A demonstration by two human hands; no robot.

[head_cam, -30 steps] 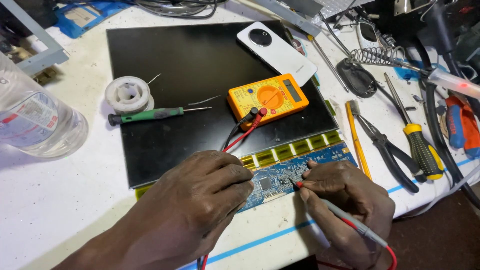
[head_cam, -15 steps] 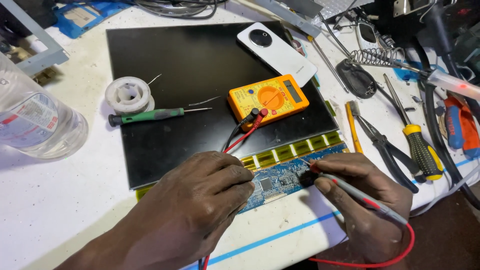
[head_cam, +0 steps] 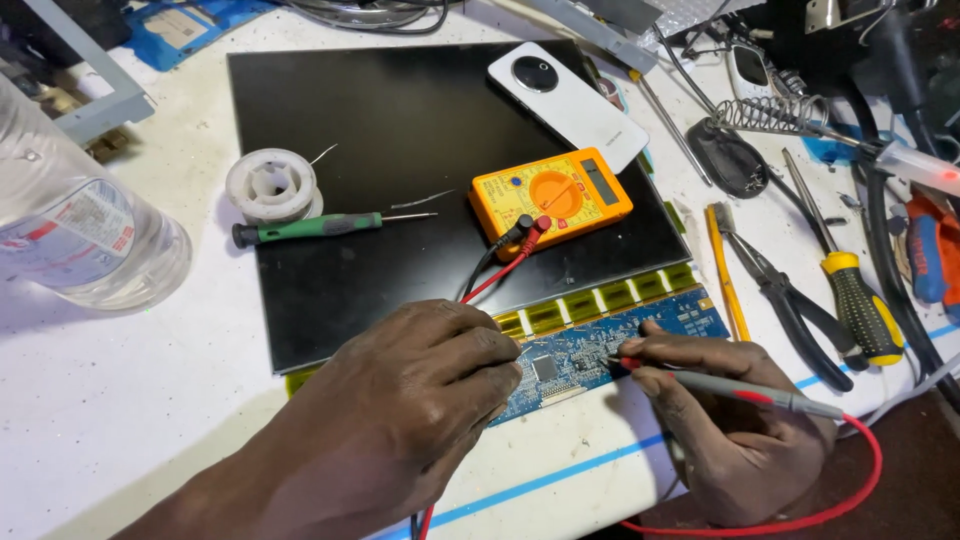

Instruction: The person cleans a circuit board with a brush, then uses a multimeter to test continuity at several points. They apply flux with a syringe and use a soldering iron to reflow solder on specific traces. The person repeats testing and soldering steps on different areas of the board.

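One red probe (head_cam: 740,388) lies leftward, tip on blue board (head_cam: 640,335).

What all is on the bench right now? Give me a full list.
display panel: 1, black, centre
circuit strip: 1, blue, panel's near edge
multimeter: 1, orange, on panel
phone: 1, white, panel's far corner
solder spool: 1, white, panel's left edge
screwdriver: 1, green, by spool
bottle: 1, clear, left
pliers: 1, black, right
yellow screwdriver: 1, right
probe: 1, red lead, in right hand
left hand: on strip
right hand: holding probe
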